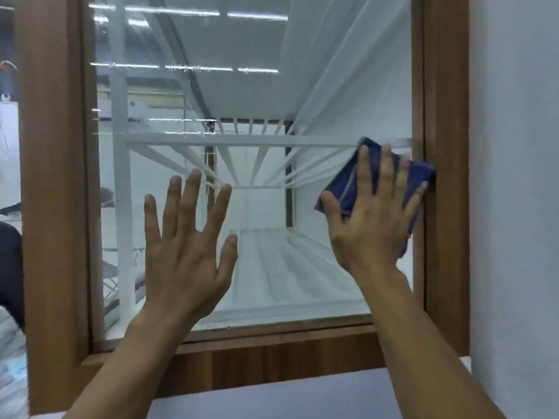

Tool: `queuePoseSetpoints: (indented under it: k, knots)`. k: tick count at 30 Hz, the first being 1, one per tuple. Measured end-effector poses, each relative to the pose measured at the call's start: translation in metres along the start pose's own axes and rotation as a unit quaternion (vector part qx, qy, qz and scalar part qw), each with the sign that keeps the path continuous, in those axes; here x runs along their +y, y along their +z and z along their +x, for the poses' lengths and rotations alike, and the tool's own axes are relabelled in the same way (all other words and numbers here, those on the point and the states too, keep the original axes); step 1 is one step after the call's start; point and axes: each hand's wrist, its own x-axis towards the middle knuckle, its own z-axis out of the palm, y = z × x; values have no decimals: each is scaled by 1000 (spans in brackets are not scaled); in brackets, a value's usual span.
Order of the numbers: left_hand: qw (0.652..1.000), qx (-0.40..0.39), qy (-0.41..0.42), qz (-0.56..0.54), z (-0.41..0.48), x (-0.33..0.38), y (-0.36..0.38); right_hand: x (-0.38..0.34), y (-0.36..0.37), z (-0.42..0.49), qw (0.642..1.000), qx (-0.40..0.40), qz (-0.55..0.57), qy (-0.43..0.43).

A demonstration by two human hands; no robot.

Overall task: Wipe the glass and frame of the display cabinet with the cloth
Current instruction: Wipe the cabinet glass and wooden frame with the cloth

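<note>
Glass [257, 86] fills most of the view, a large clear pane set in a brown wooden frame [444, 86] that runs down both sides and along the near bottom edge. Through the pane show white slatted shelves [257, 140], and its upper left carries bright streaks of reflected ceiling lights. The cloth [417, 173] is dark blue, folded into a flat pad with a pale stitched edge, and lies against the right side of the pane, its right corner reaching onto the inner edge of the frame. The right hand [369, 219] presses it flat there, fingers straight and spread over the pad, thumb at its lower left corner. The left hand [184, 246] is held up with fingers straight and spread wide in front of the middle of the pane, well apart from the cloth; whether it touches the pane cannot be told. A pale wall [514, 176] stands right of the frame.
</note>
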Motion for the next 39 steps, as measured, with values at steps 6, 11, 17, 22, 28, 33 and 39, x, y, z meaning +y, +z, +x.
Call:
queuePoseSetpoints:
  k: [6,11,17,22,28,33,39]
  knots:
    - [1000,-12,2,-15,-45,-8,-2,-47,14,-80,942,-79,31,-326]
    - [998,-60,11,-4,-58,-9,-7,69,-1,-81,993,-80,-3,-83]
    - [996,-81,24,-1,-59,-5,-6,-52,7,-115,950,-137,4,-280]
    - [996,-87,16,-14,-66,-18,-10,19,0,-114,966,-147,-21,-210]
    - [996,-78,11,-30,-69,-27,-13,33,-6,-108,988,-139,-33,-64]
    - [996,-73,10,45,-72,-56,-28,-101,11,-129,946,-145,15,-288]
    - [997,-33,-27,72,-80,-106,-43,-82,14,-122,980,-126,0,-156]
